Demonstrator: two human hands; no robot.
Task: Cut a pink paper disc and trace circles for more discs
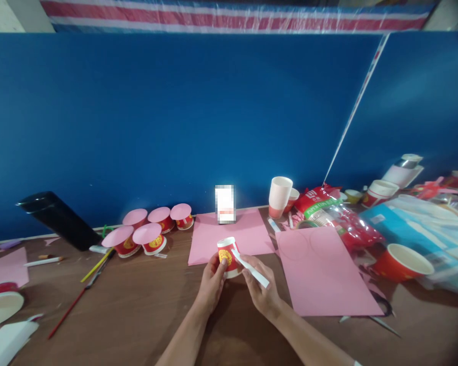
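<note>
A red paper cup (226, 256) with a yellow print and white rims is in my left hand (212, 281), whose fingers wrap round its left side. My right hand (262, 287) is closed on a white strip (254, 270), which slants from the cup's upper right side down to the right. The strip's upper end lies at the cup wall; whether it is stuck there I cannot tell. Behind the cup, pink sheets (206, 238) lie on the brown table (137, 305).
Several red cups topped with pink discs (147, 234) stand at the left, near a black bottle (57, 218). On the right are a pink sheet (324, 274), scissors (384, 324), stacked white cups (280, 195), an orange cup (400, 263) and plastic packs (338, 213). A blue partition (175, 117) rises behind.
</note>
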